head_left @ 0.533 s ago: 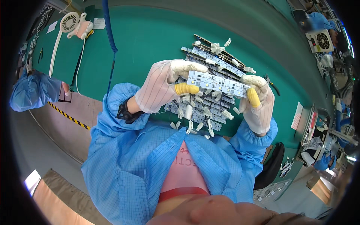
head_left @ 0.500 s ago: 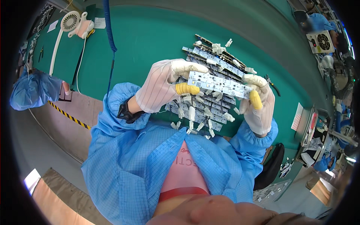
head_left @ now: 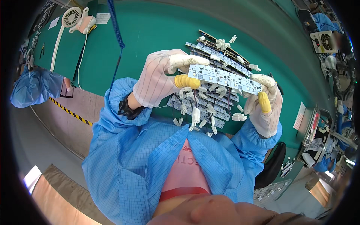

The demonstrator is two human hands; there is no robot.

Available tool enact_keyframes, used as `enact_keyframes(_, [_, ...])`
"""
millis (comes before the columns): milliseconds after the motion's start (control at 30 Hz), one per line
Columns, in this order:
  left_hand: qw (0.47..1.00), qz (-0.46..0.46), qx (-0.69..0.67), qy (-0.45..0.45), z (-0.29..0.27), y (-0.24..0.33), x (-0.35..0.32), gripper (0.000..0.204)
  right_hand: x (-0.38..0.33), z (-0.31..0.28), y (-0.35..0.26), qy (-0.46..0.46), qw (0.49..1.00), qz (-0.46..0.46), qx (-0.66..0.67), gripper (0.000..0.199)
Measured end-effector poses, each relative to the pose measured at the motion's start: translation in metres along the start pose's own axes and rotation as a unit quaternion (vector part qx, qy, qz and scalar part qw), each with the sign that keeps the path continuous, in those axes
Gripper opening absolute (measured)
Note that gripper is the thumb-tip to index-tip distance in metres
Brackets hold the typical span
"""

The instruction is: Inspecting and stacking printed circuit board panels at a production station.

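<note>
Between my two gloved hands I hold a long white circuit board (head_left: pixel 225 78) dotted with small parts. My left hand (head_left: pixel 165 75) pinches its left end between thumb and fingers, the thumb in a yellow finger cot. At the other end, my right hand (head_left: pixel 265 101) grips it the same way, also with a yellow cot on the thumb. Under the held board lies a pile of similar circuit boards (head_left: pixel 206 108), with white plug connectors (head_left: pixel 195 114) on short wires. The held board hides the middle of the pile.
A blue coiled cord (head_left: pixel 116 26) hangs over the green table (head_left: pixel 150 30) on the left. A white fan (head_left: pixel 72 17) stands at the far left. Pliers partly show behind my right hand. A paper sheet (head_left: pixel 300 116) lies at the right edge; another person's blue sleeve (head_left: pixel 33 88) is at left.
Both hands have shifted slightly, the right one outward to the right, and the held board now tilts lower at its right end. The grip at both ends stays.
</note>
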State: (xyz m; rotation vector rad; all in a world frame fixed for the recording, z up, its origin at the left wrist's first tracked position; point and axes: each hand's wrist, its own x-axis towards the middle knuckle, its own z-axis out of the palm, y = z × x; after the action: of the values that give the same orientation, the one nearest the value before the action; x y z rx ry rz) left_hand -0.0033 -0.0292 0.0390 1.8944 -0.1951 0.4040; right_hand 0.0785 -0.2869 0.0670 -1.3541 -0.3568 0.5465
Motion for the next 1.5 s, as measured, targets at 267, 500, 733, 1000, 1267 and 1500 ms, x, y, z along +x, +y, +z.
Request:
enact_keyframes(267, [0.999, 0.035, -0.005, 0.02, -0.003, 0.005, 0.001, 0.046, -0.002, 0.009, 0.001, 0.034, 0.998, -0.032, -0.045, 0.056])
enact_keyframes(500, [0.999, -0.015, -0.042, 0.01, -0.003, 0.002, -0.001, 0.039, -0.002, 0.017, -0.012, 0.016, 0.998, -0.004, -0.054, 0.051])
enact_keyframes(733, [0.995, -0.018, -0.087, 0.04, 0.0, 0.0, -0.003, 0.045, -0.003, 0.014, -0.011, -0.016, 0.996, -0.038, -0.079, 0.036])
enact_keyframes(1000, [0.991, -0.116, -0.072, -0.017, -0.007, 0.003, 0.002, 0.046, -0.004, 0.012, -0.012, -0.064, 0.998, -0.007, 0.001, 0.042])
enact_keyframes(1267, [0.982, -0.067, -0.174, 0.029, 0.002, -0.003, -0.003, 0.052, -0.002, 0.007, -0.009, -0.034, 0.997, -0.035, -0.068, 0.039])
enact_keyframes(1500, [0.986, -0.029, -0.159, 0.035, 0.0, -0.002, -0.005, 0.049, 0.0, 0.009, -0.005, -0.029, 0.997, -0.031, -0.058, 0.038])
